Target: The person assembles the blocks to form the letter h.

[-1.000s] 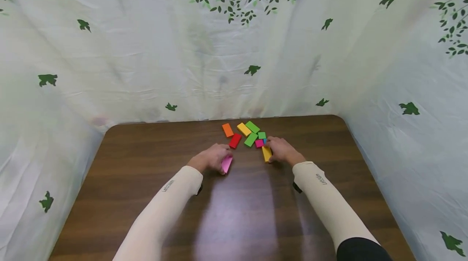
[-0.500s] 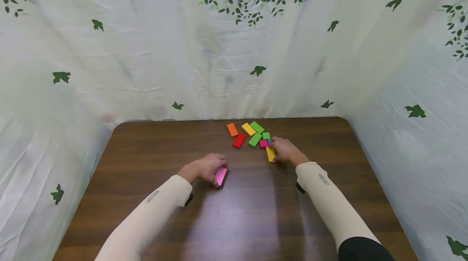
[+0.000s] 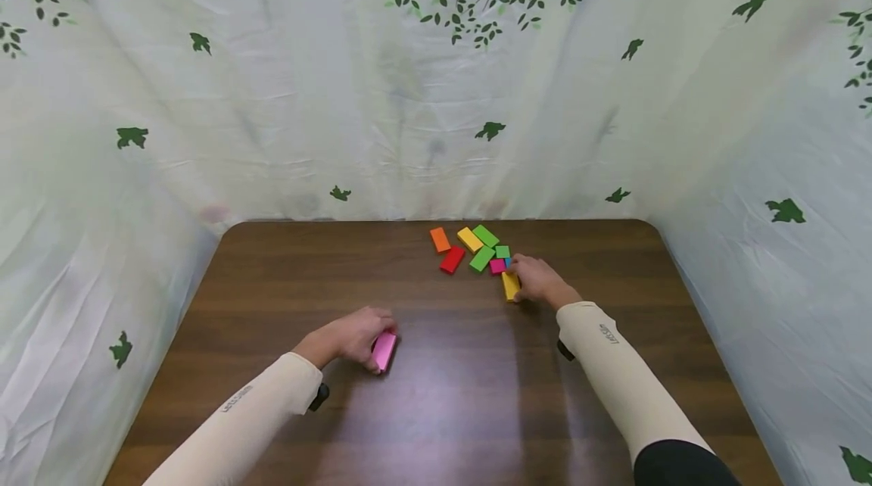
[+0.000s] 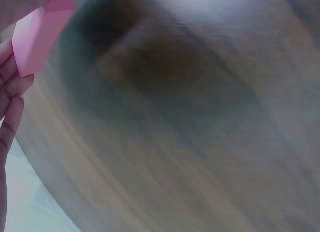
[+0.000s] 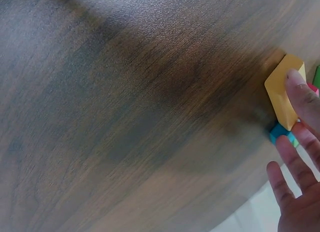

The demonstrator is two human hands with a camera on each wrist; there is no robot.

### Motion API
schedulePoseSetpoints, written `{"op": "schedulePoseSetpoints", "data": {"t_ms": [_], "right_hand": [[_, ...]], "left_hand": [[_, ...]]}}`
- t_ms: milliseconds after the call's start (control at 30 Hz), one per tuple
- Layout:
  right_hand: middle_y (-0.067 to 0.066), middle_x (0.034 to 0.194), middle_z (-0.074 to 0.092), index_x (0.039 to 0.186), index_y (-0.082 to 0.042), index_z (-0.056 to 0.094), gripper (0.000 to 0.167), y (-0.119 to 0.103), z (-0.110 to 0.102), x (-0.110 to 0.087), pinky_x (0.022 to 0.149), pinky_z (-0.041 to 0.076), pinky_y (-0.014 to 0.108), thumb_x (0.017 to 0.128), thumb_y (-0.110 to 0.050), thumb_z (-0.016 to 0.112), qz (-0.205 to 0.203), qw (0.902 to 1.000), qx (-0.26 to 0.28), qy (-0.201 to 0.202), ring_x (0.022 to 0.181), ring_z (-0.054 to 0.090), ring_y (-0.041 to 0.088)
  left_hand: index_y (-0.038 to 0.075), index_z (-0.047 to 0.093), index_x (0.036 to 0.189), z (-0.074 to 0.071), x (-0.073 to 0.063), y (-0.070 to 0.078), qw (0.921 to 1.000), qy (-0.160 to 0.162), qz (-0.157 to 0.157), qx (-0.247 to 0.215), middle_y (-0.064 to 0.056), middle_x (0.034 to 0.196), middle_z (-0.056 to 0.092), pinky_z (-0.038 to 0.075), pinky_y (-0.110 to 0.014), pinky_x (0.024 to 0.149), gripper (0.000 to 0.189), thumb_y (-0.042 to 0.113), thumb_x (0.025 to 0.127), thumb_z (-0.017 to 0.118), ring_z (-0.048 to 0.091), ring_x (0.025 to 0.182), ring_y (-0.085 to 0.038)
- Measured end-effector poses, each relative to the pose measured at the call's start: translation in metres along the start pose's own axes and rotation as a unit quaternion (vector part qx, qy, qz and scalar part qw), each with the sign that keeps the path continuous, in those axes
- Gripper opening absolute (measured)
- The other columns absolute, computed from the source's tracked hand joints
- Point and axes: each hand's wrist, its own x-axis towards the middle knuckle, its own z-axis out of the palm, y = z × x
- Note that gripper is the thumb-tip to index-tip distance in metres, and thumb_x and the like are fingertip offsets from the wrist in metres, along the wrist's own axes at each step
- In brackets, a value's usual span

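I watch from far: left hand (image 3: pixel 356 334) pinches pink block (image 3: pixel 384 352), between seven and eight o'clock of block cluster (image 3: pixel 481 259); right hand (image 3: pixel 540 279) pinches nearer yellow block (image 3: pixel 509 288), about four o'clock. Step, I judge: placing pink block apart. Next move probably calls for steady pinch, cluster undisturbed.

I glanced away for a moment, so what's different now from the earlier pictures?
The left hand, gripping the pink block, has moved it left and nearer, farther from the red block. Nothing was newly picked up or let go. The right hand stays at the nearer yellow block; the red block and orange block lie as before.
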Motion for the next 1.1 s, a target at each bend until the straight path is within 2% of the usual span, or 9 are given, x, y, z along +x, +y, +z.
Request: {"op": "schedulePoseSetpoints", "data": {"t_ms": [167, 367, 500, 767, 933, 1100], "right_hand": [[0.017, 0.124, 0.052, 0.125, 0.000, 0.061, 0.053, 0.002, 0.001, -0.001, 0.102, 0.041, 0.050, 0.080, -0.021, 0.080, 0.009, 0.9999, 0.010, -0.007, 0.114, 0.052, 0.032], [0.017, 0.123, 0.052, 0.124, 0.001, 0.062, 0.052, 0.003, -0.001, -0.003, 0.102, 0.040, 0.051, 0.080, -0.020, 0.080, 0.015, 0.9998, 0.014, -0.004, 0.113, 0.052, 0.032], [0.016, 0.122, 0.053, 0.123, 0.000, 0.062, 0.051, 0.002, -0.002, -0.005, 0.101, 0.041, 0.052, 0.080, -0.020, 0.080, 0.012, 0.9999, 0.011, -0.003, 0.111, 0.052, 0.032], [0.016, 0.123, 0.052, 0.125, 0.000, 0.061, 0.053, -0.002, -0.004, -0.004, 0.103, 0.040, 0.050, 0.080, -0.020, 0.081, 0.020, 0.9997, 0.015, -0.005, 0.111, 0.053, 0.032], [0.016, 0.124, 0.052, 0.126, 0.000, 0.061, 0.054, -0.004, -0.002, -0.003, 0.104, 0.038, 0.052, 0.079, -0.019, 0.081, 0.024, 0.9995, 0.018, -0.006, 0.113, 0.053, 0.032], [0.016, 0.121, 0.053, 0.125, 0.000, 0.062, 0.052, -0.005, -0.002, -0.001, 0.102, 0.039, 0.053, 0.080, -0.019, 0.080, 0.012, 0.9998, 0.016, -0.008, 0.110, 0.053, 0.032]], "left_hand": [[0.006, 0.063, 0.102, 0.003, -0.019, -0.004, 0.9997, 0.019, -0.010, -0.009, 0.001, 0.091, 0.057, 0.046, -0.026, 0.068, 0.054, 0.029, 0.060, 0.088, 0.050, 0.078, -0.011], [0.006, 0.063, 0.104, 0.007, -0.037, -0.008, 0.9977, 0.031, -0.050, -0.034, 0.002, 0.093, 0.058, 0.047, -0.026, 0.067, 0.054, 0.028, 0.062, 0.089, 0.050, 0.078, -0.011], [0.006, 0.063, 0.104, 0.012, -0.046, -0.010, 0.9967, 0.050, -0.055, -0.034, 0.003, 0.093, 0.058, 0.047, -0.028, 0.068, 0.054, 0.028, 0.061, 0.089, 0.050, 0.077, -0.011], [0.005, 0.064, 0.099, 0.025, -0.053, -0.011, 0.9944, 0.100, -0.026, -0.021, 0.003, 0.088, 0.056, 0.047, -0.025, 0.065, 0.055, 0.028, 0.057, 0.090, 0.051, 0.073, -0.010], [0.006, 0.065, 0.102, 0.029, -0.056, -0.009, 0.9940, 0.097, -0.049, -0.015, 0.003, 0.090, 0.055, 0.047, -0.028, 0.068, 0.056, 0.029, 0.058, 0.090, 0.050, 0.075, -0.011], [0.008, 0.066, 0.104, 0.031, -0.058, -0.007, 0.9936, 0.093, -0.063, -0.015, 0.002, 0.092, 0.054, 0.047, -0.030, 0.070, 0.056, 0.030, 0.058, 0.090, 0.051, 0.077, -0.013]]}}
